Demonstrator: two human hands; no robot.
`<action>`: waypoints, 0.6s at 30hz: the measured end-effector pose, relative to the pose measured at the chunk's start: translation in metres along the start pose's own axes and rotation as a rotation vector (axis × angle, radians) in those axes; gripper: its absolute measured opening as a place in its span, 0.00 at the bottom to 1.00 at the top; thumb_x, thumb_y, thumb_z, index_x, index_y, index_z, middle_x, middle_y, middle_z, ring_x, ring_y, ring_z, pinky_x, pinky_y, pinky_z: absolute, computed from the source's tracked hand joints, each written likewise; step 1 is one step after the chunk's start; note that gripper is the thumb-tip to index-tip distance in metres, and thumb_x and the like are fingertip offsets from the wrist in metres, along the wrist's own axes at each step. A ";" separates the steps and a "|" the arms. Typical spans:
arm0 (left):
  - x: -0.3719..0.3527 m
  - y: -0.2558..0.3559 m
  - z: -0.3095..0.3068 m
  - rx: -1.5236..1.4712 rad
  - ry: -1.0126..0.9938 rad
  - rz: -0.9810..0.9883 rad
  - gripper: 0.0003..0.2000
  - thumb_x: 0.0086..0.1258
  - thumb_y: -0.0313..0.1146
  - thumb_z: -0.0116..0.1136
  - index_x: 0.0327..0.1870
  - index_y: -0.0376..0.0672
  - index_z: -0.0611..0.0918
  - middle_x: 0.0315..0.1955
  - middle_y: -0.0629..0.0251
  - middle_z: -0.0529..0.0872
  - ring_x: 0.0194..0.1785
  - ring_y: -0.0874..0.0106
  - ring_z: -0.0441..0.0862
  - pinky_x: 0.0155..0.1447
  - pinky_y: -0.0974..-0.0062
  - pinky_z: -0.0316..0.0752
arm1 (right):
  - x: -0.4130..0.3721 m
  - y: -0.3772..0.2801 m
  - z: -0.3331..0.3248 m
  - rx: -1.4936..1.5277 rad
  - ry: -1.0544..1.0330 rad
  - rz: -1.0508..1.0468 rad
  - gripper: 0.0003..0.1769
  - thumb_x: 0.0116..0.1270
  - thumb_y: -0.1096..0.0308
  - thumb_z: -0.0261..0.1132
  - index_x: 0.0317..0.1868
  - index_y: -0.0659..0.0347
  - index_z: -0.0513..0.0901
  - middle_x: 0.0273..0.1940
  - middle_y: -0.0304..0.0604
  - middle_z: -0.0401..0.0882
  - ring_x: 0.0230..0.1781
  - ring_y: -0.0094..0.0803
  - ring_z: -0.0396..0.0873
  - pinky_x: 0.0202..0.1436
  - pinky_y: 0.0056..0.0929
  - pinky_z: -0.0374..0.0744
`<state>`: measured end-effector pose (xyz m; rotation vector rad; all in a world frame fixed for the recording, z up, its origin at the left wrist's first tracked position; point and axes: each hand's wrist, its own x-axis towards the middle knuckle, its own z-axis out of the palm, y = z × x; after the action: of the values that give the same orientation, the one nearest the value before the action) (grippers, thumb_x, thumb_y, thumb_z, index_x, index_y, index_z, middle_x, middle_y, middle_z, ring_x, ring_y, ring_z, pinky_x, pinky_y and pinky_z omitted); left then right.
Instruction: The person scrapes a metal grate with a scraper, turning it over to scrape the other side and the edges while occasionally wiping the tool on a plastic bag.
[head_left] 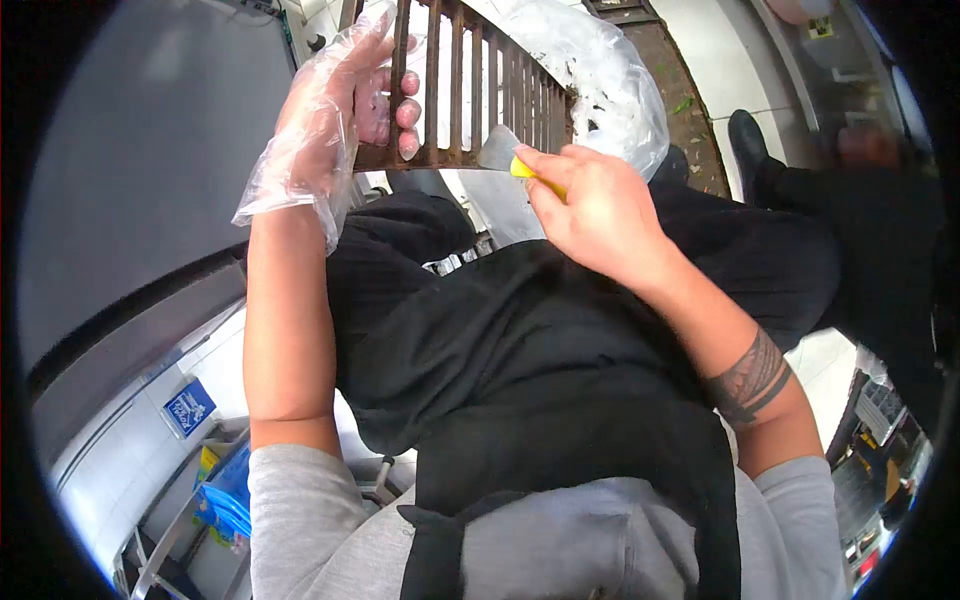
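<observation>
Head view: the gloved left grip holds the grate at its left end. The right grip clasps a scraper, blade at the grate's near edge.

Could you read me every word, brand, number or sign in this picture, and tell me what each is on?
"Royal", as best it reads: blue rectangular label with white markings, lower left; its smaller marks are unreadable.
Small yellow label on the shiny grey surface, upper right: too blurred to read.
No text shows on the yellow-handled scraper or dark brown slatted grate.
</observation>
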<state>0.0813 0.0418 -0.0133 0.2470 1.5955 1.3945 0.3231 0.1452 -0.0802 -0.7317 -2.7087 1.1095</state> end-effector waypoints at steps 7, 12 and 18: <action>0.003 0.004 -0.001 0.022 0.022 -0.021 0.27 0.81 0.54 0.63 0.61 0.35 0.78 0.36 0.65 0.78 0.30 0.76 0.78 0.31 0.73 0.80 | 0.041 -0.017 -0.021 -0.261 -0.092 -0.212 0.14 0.61 0.67 0.64 0.42 0.62 0.93 0.34 0.55 0.90 0.39 0.53 0.90 0.45 0.51 0.88; 0.001 0.004 0.001 0.050 0.056 -0.012 0.34 0.79 0.60 0.63 0.66 0.34 0.79 0.36 0.64 0.80 0.30 0.73 0.79 0.31 0.71 0.79 | 0.069 -0.033 -0.033 -0.411 -0.209 -0.299 0.10 0.55 0.68 0.65 0.32 0.62 0.91 0.33 0.56 0.90 0.39 0.55 0.90 0.45 0.51 0.88; 0.001 0.006 0.003 0.046 0.071 -0.042 0.33 0.80 0.60 0.61 0.67 0.34 0.79 0.36 0.64 0.80 0.31 0.74 0.78 0.30 0.73 0.78 | 0.098 -0.012 -0.031 -0.487 -0.385 -0.532 0.10 0.50 0.69 0.66 0.30 0.64 0.91 0.32 0.57 0.89 0.37 0.56 0.90 0.44 0.51 0.87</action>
<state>0.0804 0.0466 -0.0082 0.1916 1.6831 1.3488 0.2419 0.2046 -0.0559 0.2105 -3.2412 0.5077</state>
